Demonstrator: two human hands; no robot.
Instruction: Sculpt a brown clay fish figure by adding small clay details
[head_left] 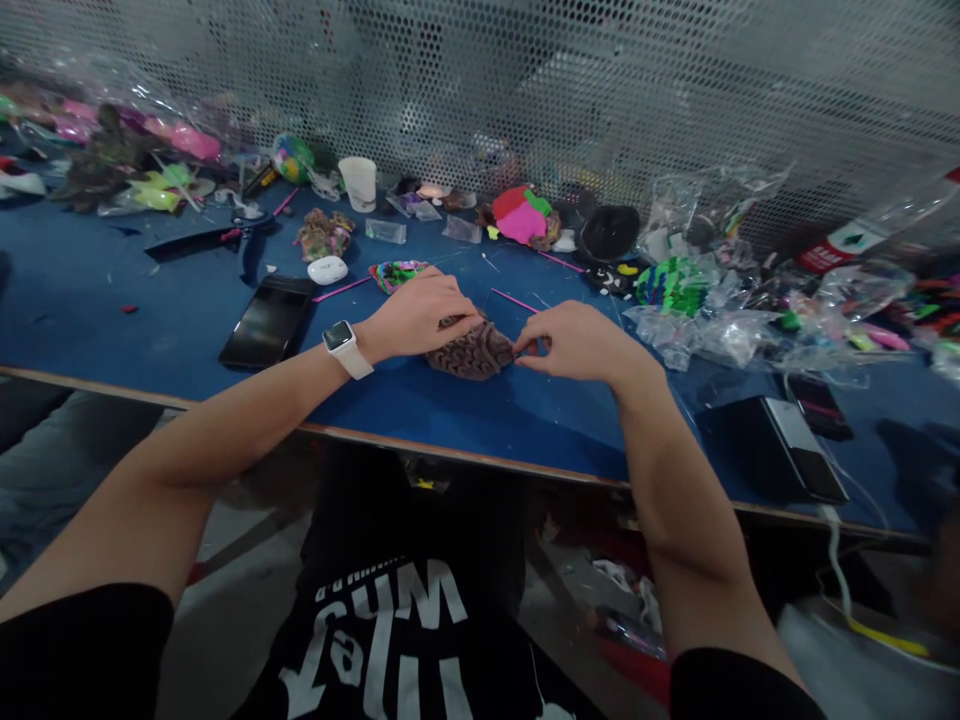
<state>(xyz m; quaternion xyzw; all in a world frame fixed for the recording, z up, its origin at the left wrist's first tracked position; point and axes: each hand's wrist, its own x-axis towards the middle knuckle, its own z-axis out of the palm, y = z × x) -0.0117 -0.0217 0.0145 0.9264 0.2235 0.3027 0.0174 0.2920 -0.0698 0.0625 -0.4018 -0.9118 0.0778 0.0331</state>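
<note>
Across the near shirt [480, 650], white lettering [377, 630] is unclear; the left hand [420, 315] holds a brown lump [472, 356], long left-to-right, tapering right, where the right hand [574, 340] pinches narrowly, contents unclear.

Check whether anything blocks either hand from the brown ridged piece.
Nothing visible does. The left hand lies on top of the brown ridged piece; the right hand is at its right end. The pink stick lies beyond them, not between.
</note>
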